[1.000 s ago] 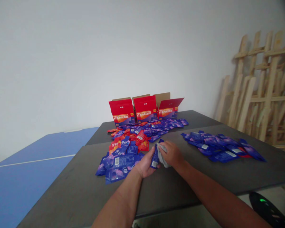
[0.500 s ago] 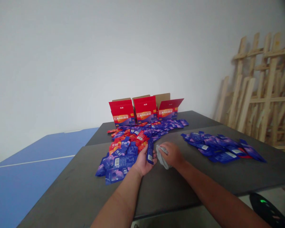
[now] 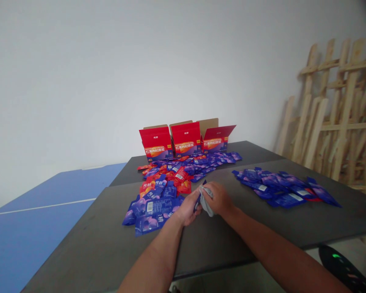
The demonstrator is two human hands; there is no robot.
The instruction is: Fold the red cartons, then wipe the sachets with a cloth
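My left hand is shut on a blue foil sachet, and most of the sachet is hidden by my fingers. My right hand grips a grey cloth pressed against the sachet, so the two hands nearly touch. Just left of my left hand lies a loose pile of blue and red sachets, spreading back towards several red cartons with open flaps. A neater group of blue sachets lies to the right of my right hand.
The sachets lie on a dark grey table with a front edge below my forearms. A blue table-tennis table is to the left. Wooden slat frames lean on the wall at right. A black object sits on the floor at lower right.
My hands have come together. The sachet has gone from upright in my left hand to tilted, pressed into the grey cloth, and my right hand has closed the gap.
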